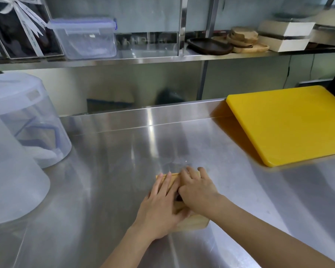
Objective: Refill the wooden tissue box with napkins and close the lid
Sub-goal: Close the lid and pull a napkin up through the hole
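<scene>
Hands, left (159, 206) and right (196, 190), flat atop wooden tissue box (193, 222).

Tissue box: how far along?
Napkins: none visible, loose or inside, so the refill can't be confirmed. In hand: left hand and right hand lie flat on the wooden tissue box on the steel counter. Left: confirming the lid is fully shut; it's hidden.

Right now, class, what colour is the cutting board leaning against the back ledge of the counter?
Bright yellow: the cutting board, seen best in the head view.
</scene>
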`<state>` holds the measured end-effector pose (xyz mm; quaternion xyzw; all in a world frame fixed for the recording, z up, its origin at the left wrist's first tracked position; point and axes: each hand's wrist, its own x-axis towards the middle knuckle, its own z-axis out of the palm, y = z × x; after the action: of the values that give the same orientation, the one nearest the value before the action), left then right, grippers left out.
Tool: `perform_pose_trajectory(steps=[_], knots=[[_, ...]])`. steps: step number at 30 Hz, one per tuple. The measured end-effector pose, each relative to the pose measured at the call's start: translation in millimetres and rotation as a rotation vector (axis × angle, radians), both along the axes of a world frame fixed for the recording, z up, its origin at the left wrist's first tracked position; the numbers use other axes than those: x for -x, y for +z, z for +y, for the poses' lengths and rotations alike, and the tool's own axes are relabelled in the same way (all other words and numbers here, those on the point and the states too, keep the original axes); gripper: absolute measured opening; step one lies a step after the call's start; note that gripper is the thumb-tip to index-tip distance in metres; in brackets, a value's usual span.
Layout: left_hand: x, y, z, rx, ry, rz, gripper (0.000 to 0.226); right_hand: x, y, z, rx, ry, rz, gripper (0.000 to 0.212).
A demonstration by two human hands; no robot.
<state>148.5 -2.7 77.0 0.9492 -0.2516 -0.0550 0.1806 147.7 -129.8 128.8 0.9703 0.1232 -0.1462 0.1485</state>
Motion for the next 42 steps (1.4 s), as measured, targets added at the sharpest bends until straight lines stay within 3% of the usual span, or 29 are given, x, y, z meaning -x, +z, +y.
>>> perform_pose_trajectory(steps=[4, 10, 15, 21, 25, 29, 34, 42], knots=[[0.6, 3.6, 1.2, -0.002, -0.001, 0.021, 0.097, -4.9, -2.9, 10.3, 0.073, -0.008, 0.016, 0.046], [1.6, 2.6, -0.8, 0.041, 0.023, 0.045, 0.092, -8.2, -0.1, 7.6, -0.085, 0.004, -0.096, 0.03], [1.5, -0.3, -1.0, 0.06, 0.018, 0.044, 0.094, -10.5, 2.7, 5.1, -0.076, -0.007, -0.1, 0.032], [2.5, 4.6, -1.1, 0.063, 0.034, 0.057, 0.093, -11.7, 7.2, 5.2, -0.165, 0.074, -0.173, 0.018], [2.4, 4.9, 0.8, 0.045, 0.009, 0.055, 0.1, -4.1, -9.0, 6.2, 0.07, 0.077, -0.132, 0.044], [1.5, 4.8, 1.0, 0.027, -0.007, 0.057, 0.092, -4.9, -13.1, 10.0, 0.093, 0.116, -0.114, 0.05], [2.6, 6.1, -0.8, 0.084, 0.016, 0.083, 0.084, -10.6, -8.6, 4.6, -0.091, 0.059, -0.159, 0.034], [1.8, 4.1, -1.3, 0.088, 0.023, 0.092, 0.088, -19.2, -11.6, -7.3, -0.303, 0.119, -0.131, 0.028]])
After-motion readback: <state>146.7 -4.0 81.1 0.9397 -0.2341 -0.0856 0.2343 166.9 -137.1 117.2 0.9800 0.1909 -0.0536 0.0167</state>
